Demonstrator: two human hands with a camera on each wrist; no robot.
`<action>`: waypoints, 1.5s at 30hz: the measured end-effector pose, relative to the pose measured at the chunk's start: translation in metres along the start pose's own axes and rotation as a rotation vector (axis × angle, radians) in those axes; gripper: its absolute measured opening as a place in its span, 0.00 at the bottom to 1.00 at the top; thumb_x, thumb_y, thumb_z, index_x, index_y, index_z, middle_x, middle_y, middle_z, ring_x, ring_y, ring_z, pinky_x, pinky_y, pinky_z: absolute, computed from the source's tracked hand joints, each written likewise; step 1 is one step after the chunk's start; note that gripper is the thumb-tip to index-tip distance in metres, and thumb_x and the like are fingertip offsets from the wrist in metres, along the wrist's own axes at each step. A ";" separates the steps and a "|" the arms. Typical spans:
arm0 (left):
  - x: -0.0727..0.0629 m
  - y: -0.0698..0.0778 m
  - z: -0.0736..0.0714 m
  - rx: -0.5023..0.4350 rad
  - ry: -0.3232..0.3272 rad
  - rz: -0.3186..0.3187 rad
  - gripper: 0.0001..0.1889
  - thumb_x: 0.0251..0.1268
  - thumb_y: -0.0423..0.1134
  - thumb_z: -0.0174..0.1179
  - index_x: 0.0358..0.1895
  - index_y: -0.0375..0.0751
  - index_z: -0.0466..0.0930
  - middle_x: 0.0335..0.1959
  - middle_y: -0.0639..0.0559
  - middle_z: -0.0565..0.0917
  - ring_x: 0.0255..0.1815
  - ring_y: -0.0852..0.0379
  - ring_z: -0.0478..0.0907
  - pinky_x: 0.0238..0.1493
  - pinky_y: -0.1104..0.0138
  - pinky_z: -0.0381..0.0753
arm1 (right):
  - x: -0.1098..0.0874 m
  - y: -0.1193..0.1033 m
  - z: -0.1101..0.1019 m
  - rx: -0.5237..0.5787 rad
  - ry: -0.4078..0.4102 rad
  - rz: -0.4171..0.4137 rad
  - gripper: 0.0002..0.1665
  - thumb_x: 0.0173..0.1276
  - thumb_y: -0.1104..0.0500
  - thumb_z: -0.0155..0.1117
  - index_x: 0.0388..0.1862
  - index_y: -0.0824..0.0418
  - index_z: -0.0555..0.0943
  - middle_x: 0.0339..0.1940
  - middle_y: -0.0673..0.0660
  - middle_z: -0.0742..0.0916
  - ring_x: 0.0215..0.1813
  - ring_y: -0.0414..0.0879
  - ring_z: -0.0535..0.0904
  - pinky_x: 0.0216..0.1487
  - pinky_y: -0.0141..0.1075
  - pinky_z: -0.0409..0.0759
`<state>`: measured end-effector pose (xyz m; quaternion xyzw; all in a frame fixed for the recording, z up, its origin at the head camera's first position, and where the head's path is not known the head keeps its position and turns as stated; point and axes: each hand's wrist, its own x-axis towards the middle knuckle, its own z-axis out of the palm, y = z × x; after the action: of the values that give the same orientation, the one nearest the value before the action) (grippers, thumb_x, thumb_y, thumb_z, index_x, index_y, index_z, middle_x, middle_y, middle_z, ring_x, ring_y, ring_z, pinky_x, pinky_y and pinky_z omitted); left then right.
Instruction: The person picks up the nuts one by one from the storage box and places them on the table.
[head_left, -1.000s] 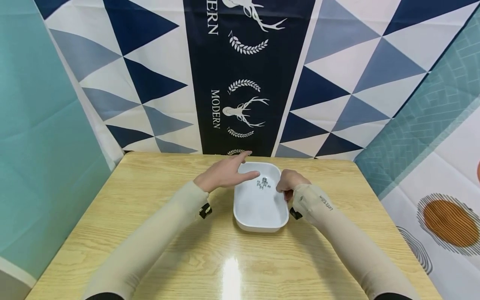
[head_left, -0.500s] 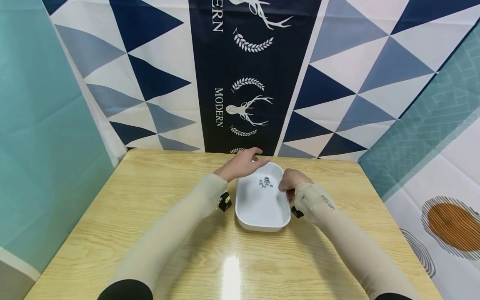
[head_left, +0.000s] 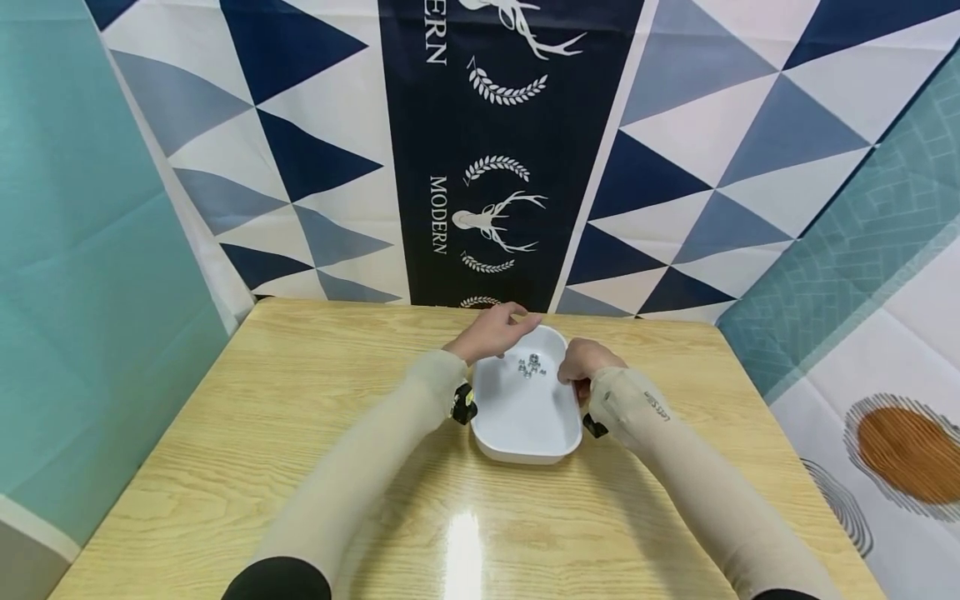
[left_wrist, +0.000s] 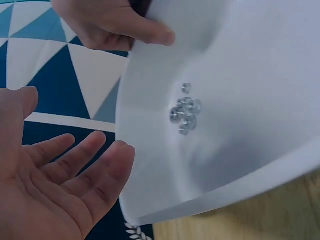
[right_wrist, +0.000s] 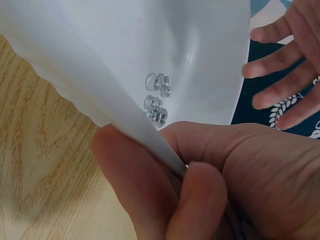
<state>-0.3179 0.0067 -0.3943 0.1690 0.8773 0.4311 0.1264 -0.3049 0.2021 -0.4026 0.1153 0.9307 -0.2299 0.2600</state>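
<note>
A white rectangular tray point(head_left: 525, 421) with rounded corners stands on the table. Several small shiny nut-like pieces point(head_left: 532, 365) lie clustered on its floor toward the far end. My right hand point(head_left: 590, 364) grips the tray's right rim; in the right wrist view the thumb and fingers point(right_wrist: 135, 170) pinch the wall from both sides. Above the far left corner of the tray hovers my left hand point(head_left: 495, 331), holding nothing. Its fingers point(left_wrist: 112, 170) are spread and loosely bent, palm in sight of the left wrist view.
The wooden table point(head_left: 285, 417) reaches to a wall hanging point(head_left: 480, 125) with triangles and deer heads just behind the tray. A teal cloth point(head_left: 105, 250) hangs at the left, and a patterned cloth point(head_left: 862, 400) at the right.
My left hand has moved right, from beside the tray to above its far left corner. The right hand stays on the right rim, and the small pieces remain in their cluster.
</note>
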 end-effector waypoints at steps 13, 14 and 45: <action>0.016 -0.017 0.018 0.069 0.035 -0.040 0.28 0.79 0.58 0.51 0.68 0.40 0.75 0.61 0.43 0.83 0.44 0.53 0.84 0.39 0.65 0.82 | -0.002 0.005 0.002 -0.015 0.017 -0.065 0.13 0.65 0.68 0.62 0.48 0.73 0.81 0.23 0.64 0.85 0.16 0.46 0.78 0.21 0.35 0.81; 0.018 -0.017 0.020 0.083 0.035 -0.045 0.28 0.79 0.57 0.52 0.68 0.40 0.76 0.61 0.43 0.83 0.42 0.54 0.84 0.39 0.65 0.82 | -0.002 0.005 0.001 -0.016 0.017 -0.063 0.13 0.66 0.67 0.62 0.48 0.73 0.81 0.23 0.64 0.85 0.17 0.46 0.78 0.21 0.35 0.81; 0.036 -0.017 0.053 0.203 0.017 -0.214 0.27 0.71 0.35 0.62 0.11 0.46 0.62 0.07 0.54 0.67 0.10 0.59 0.69 0.13 0.69 0.66 | -0.002 0.004 0.002 -0.068 0.000 -0.048 0.14 0.68 0.67 0.62 0.49 0.75 0.82 0.24 0.64 0.87 0.18 0.45 0.80 0.23 0.33 0.82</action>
<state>-0.3343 0.0491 -0.4425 0.0828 0.9304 0.3257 0.1466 -0.3013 0.2041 -0.4042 0.0842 0.9405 -0.2041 0.2584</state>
